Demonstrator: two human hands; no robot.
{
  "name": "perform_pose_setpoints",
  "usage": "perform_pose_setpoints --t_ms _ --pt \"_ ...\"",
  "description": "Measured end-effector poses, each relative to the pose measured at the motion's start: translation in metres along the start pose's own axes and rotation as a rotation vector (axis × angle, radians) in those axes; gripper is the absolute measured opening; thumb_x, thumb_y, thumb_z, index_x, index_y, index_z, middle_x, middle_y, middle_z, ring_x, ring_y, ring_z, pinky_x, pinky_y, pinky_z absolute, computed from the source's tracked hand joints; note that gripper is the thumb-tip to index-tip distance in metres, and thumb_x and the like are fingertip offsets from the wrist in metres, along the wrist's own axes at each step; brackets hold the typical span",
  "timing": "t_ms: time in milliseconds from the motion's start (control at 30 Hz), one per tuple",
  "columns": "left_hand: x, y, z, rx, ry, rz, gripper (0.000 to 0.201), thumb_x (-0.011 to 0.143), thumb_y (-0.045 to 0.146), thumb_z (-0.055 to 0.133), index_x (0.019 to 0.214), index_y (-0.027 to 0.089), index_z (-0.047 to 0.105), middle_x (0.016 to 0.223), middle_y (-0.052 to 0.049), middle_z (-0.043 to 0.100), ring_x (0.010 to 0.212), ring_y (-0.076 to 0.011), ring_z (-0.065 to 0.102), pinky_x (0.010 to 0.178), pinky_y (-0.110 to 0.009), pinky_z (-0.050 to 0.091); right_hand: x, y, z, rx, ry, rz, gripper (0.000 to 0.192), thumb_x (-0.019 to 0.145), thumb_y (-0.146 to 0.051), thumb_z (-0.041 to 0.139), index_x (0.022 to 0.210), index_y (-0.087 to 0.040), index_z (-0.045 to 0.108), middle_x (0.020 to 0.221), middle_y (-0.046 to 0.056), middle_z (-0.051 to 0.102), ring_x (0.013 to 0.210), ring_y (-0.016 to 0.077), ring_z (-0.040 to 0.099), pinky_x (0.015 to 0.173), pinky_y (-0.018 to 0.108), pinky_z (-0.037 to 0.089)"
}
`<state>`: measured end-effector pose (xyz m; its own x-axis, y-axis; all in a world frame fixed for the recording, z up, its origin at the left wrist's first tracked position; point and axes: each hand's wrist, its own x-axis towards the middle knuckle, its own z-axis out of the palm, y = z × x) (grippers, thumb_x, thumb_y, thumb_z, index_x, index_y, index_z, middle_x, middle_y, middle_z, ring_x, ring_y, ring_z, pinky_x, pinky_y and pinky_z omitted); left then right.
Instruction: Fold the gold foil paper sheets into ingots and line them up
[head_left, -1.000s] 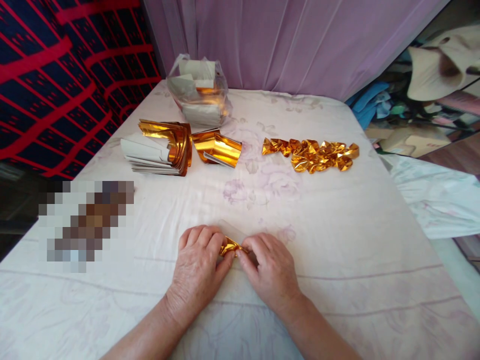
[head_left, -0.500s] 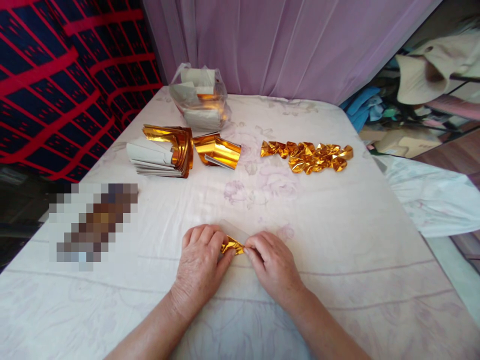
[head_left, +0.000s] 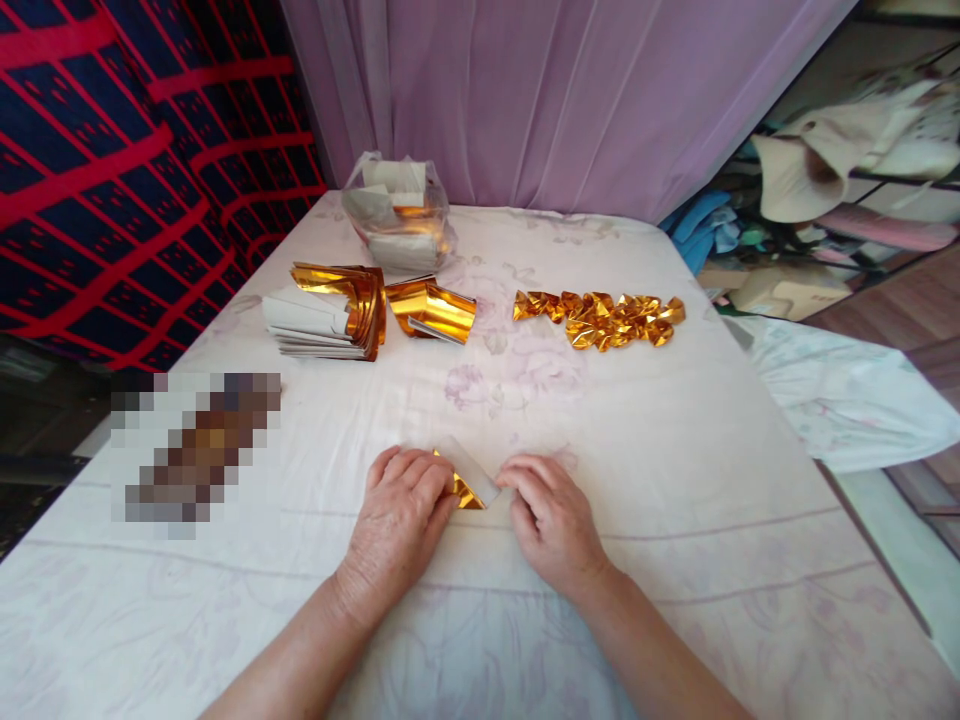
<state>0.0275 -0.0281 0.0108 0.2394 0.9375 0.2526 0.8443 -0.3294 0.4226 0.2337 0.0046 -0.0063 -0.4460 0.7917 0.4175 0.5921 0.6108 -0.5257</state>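
A sheet of gold foil paper (head_left: 471, 492), white on its other side, lies partly folded on the cloth at the front middle. My left hand (head_left: 405, 500) is closed on its left part, thumb and fingers over the fold. My right hand (head_left: 555, 515) is at the sheet's right corner, the fingertips by the white edge and the thumb apart from the index finger. Whether those fingertips touch the paper is hard to see. Farther back on the right lie several folded gold paper pieces (head_left: 600, 318), pushed together in a cluster.
A fanned stack of gold-and-white paper sheets (head_left: 322, 315) stands at the back left, beside a loose bent bundle (head_left: 435, 308). Behind them is a clear plastic bag (head_left: 397, 215) of more paper. A blurred-out patch (head_left: 202, 450) covers something at left. Shelves hold a hat (head_left: 799, 175).
My right fingers have loosened from the pinch at the sheet's right corner and moved slightly right. More of the white side shows between my hands. The view has shifted a little.
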Motion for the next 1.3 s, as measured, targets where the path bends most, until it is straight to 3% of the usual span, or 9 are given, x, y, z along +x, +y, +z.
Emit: perform_pose_setpoints --t_ms 233,467,667,800,1300 --pt "0.001 -0.011 0.002 0.006 0.044 0.202 0.013 0.092 0.014 0.054 0.092 0.020 0.066 0.109 -0.007 0.070 0.108 -0.0229 0.062 0.099 -0.044 0.049 0.002 -0.003 -0.005 -0.009 -0.136 -0.071 0.022 0.087 -0.009 0.051 0.101 -0.022 0.063 0.096 0.005 0.068 0.088 0.0199 0.060 0.080 0.035 0.047" --pt "-0.002 -0.010 0.000 0.052 0.010 0.107 0.020 0.093 0.012 0.049 0.096 0.021 0.066 0.107 -0.003 0.067 0.092 -0.0161 0.066 0.082 -0.028 0.058 0.001 -0.004 -0.005 -0.048 -0.191 -0.109 0.023 0.087 -0.013 0.058 0.107 -0.020 0.065 0.097 0.006 0.066 0.088 0.0206 0.059 0.078 0.036 0.048" --pt "-0.004 -0.002 -0.003 0.077 -0.020 0.198 0.014 0.090 0.014 0.056 0.098 0.019 0.066 0.103 -0.006 0.067 0.099 -0.0219 0.064 0.092 -0.040 0.056 0.003 -0.002 -0.002 -0.116 -0.157 -0.129 0.018 0.090 -0.017 0.060 0.104 -0.022 0.069 0.091 0.005 0.065 0.083 0.0182 0.058 0.074 0.032 0.048" --pt "-0.005 0.005 -0.004 0.090 -0.027 0.163 0.011 0.090 0.025 0.060 0.097 0.019 0.065 0.106 -0.007 0.068 0.101 -0.0239 0.065 0.099 -0.049 0.051 0.005 -0.002 -0.002 -0.115 -0.149 -0.138 0.017 0.090 -0.017 0.059 0.101 -0.022 0.071 0.089 0.004 0.066 0.081 0.0174 0.058 0.072 0.031 0.048" --pt "-0.001 -0.002 0.002 0.148 0.045 0.183 0.016 0.097 0.023 0.052 0.092 0.021 0.068 0.094 -0.001 0.073 0.086 -0.0176 0.070 0.101 -0.044 0.046 0.005 0.000 -0.002 -0.074 -0.123 -0.140 0.029 0.087 -0.009 0.051 0.106 -0.020 0.069 0.098 0.007 0.066 0.088 0.0191 0.060 0.078 0.034 0.051"
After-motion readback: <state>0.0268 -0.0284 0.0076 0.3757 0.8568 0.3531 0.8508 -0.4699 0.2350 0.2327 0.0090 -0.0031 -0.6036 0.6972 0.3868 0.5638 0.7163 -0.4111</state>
